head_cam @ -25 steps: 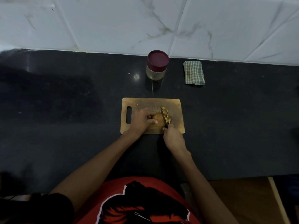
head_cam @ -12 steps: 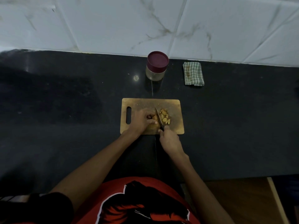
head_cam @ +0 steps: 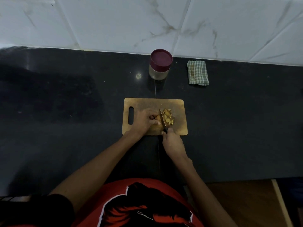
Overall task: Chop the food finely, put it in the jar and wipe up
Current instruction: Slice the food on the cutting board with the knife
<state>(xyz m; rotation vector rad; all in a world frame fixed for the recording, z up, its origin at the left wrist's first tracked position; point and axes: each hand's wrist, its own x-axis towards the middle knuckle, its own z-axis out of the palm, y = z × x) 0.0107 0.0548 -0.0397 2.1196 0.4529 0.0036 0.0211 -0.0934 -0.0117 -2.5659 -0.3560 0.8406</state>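
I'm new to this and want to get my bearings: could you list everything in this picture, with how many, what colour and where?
Rectangular wooden chopping board: one, tan, middle of the counter, handle slot at its left end.
Pile of cut food slices: one pile, yellowish, right half of the board.
Uncut food piece: one, brownish, under the left fingers, mostly hidden.
Small knife: one, shiny blade, between piece and slices.
Clear jar with maroon lid: one, lid on, behind the board by the wall.
Folded checked cloth: one, green and white, right of the jar.
Stone counter: one, black.
Marbled wall tiles: several, white, behind the counter.
Left hand: holds the uncut piece.
Right hand: grips the knife handle.
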